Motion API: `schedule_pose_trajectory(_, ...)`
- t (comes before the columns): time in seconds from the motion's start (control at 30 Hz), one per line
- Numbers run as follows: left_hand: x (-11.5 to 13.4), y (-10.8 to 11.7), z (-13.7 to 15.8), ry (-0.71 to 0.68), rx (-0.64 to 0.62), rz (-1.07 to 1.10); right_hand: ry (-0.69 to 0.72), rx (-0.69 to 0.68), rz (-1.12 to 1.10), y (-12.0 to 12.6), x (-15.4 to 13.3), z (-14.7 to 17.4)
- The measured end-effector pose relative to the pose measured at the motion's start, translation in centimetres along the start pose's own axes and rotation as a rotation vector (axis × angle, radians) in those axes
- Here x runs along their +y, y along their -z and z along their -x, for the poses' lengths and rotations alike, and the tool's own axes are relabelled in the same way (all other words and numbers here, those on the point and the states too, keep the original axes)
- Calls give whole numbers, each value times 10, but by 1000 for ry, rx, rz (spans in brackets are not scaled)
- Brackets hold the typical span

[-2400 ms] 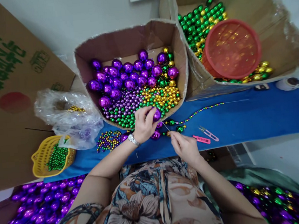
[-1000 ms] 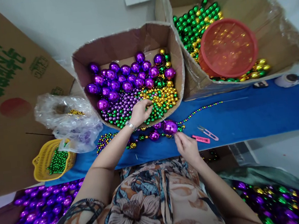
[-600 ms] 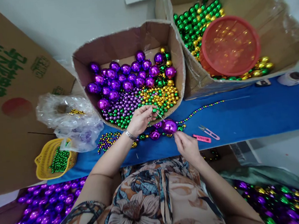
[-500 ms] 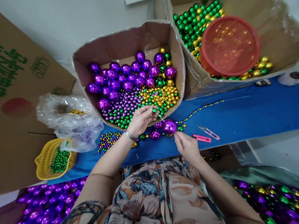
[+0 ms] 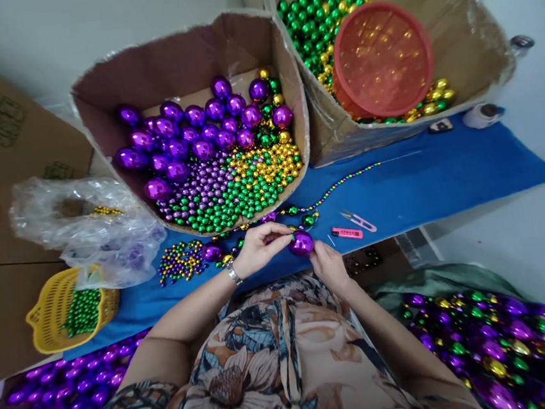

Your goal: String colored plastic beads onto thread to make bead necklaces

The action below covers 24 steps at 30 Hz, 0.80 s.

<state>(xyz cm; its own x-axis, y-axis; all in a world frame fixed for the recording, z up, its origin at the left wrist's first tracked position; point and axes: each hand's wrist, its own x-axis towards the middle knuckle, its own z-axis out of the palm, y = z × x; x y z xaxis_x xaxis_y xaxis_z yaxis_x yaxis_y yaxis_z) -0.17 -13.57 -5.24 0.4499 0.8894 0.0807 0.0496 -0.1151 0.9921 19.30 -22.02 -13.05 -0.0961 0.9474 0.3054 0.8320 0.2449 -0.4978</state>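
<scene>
In front of my body, both hands meet around a large shiny purple bead (image 5: 301, 243). My left hand (image 5: 262, 247) pinches a small green bead (image 5: 292, 237) at its left side, mostly covered by the fingertips. At the other side, my right hand (image 5: 329, 264) is closed with its fingertips at the purple bead's edge; any thread there is too fine to make out. Behind them a strung row of small beads (image 5: 342, 180) lies on the blue cloth (image 5: 444, 181), beside larger strung beads partly hidden by my left hand.
An open carton (image 5: 185, 52) holds purple, green and gold beads. Right of it, another carton (image 5: 468, 38) contains a red basket (image 5: 384, 59). Pink snips (image 5: 361, 221) and a pink cutter (image 5: 347, 232) lie right of my hands. A yellow basket (image 5: 47, 316) and plastic bag (image 5: 41, 207) stand left.
My hands have drawn together and nearer my body. The green bead has come against the purple bead, and the thin needle-like piece between them no longer shows. The view has shifted right.
</scene>
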Motion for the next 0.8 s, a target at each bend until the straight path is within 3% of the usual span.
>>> schedule_pose_trajectory(0.2, -19, -17, 9, -234, 3, -266, -58, -81, 118, 6, 18, 13)
schedule_pose_trajectory(0.33, 5, -21, 3, -373, 4, -322, -39, -5, 7, 33, 9, -4)
schedule_pose_trajectory(0.47, 38, -31, -4, -495, 25, -246, 84, 56, -127, 51, -8, -24)
schedule_pose_trajectory(0.57, 45, -37, -5, -492, 53, -170, 129, 93, -130, 56, -9, -28)
schedule_pose_trajectory(0.67, 29, -40, -5, -412, 29, -151, 69, 76, -173, 65, -4, -29)
schedule_pose_trajectory(0.8, -9, -45, -14, -439, -194, -334, -90, 115, -342, 89, -14, -36)
